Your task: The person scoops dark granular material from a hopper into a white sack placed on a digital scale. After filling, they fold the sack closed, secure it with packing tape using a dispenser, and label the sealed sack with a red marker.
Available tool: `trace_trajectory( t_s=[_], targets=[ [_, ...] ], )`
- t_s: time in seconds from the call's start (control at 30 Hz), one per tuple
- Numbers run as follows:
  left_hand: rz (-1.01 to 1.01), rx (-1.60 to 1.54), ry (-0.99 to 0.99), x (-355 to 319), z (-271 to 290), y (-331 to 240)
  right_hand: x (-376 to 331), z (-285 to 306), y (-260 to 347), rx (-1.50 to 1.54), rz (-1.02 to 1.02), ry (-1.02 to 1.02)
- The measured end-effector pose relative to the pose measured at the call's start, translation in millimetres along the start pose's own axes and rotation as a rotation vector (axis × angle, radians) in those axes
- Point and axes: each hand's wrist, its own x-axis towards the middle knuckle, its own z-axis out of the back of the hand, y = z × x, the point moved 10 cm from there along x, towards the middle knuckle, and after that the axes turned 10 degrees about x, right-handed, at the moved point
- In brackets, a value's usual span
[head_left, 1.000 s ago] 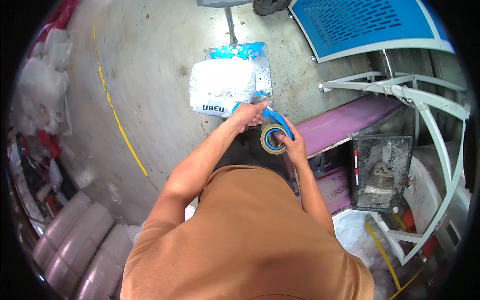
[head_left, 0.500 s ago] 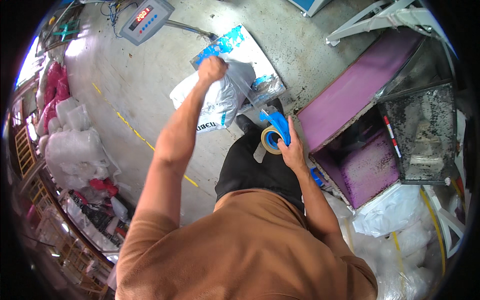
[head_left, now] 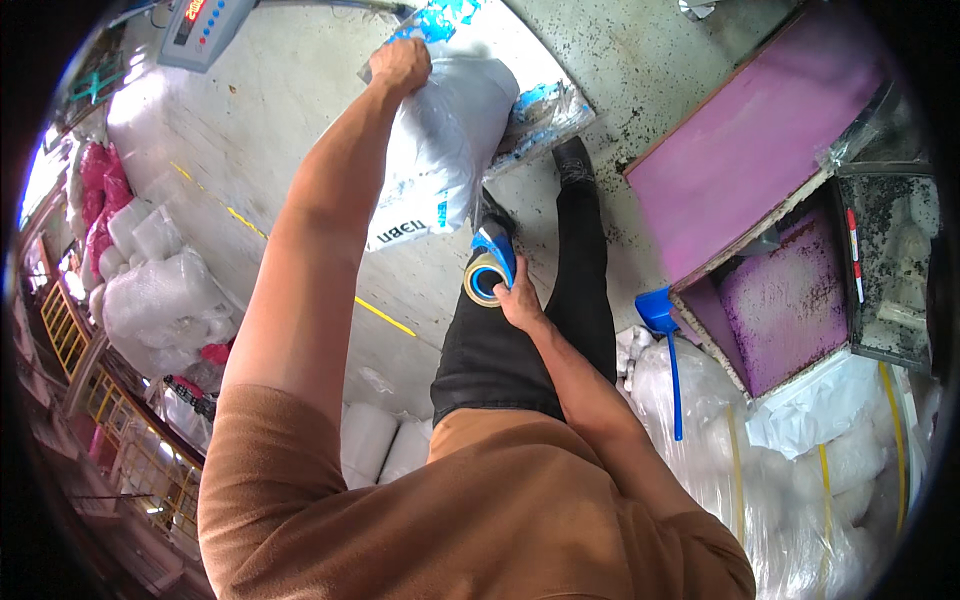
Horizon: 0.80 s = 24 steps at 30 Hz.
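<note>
A full white sack [head_left: 432, 150] with dark and blue print leans at the near left edge of a floor scale's platform [head_left: 555, 105]. My left hand [head_left: 400, 66] is closed on the gathered top of this sack, its arm stretched out. In my right hand [head_left: 520, 299] is a blue tape dispenser [head_left: 493, 243] carrying a roll of tan tape [head_left: 473, 282]. The dispenser is held in front of my leg, just below the sack's printed end. Whether tape runs from it to the sack I cannot tell.
A scale display [head_left: 205, 32] stands at the far left. To the right is an open purple-lined box [head_left: 750, 140], with a blue dustpan [head_left: 656, 311] beside it. Wrapped bundles [head_left: 690, 400] lie at the near right; more plastic-wrapped packs [head_left: 165, 300] are piled at left.
The view has shifted. My left hand has closed on the sack's top, and the sack sits nearer me relative to the platform. My right hand has brought the tape dispenser left, below the sack.
</note>
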Motion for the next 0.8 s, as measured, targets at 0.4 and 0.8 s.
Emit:
trace_trajectory(
  t_s=[0.4, 0.8],
  targets=[
    [0.434, -1.096, -0.085, -353, -149, 60, 5, -60, -32, -0.014, -0.11, -0.145],
    [0.423, -1.776, 0.164, -426, -294, 3, -24, -159, 171, -0.889, 0.597, 0.157]
  ],
)
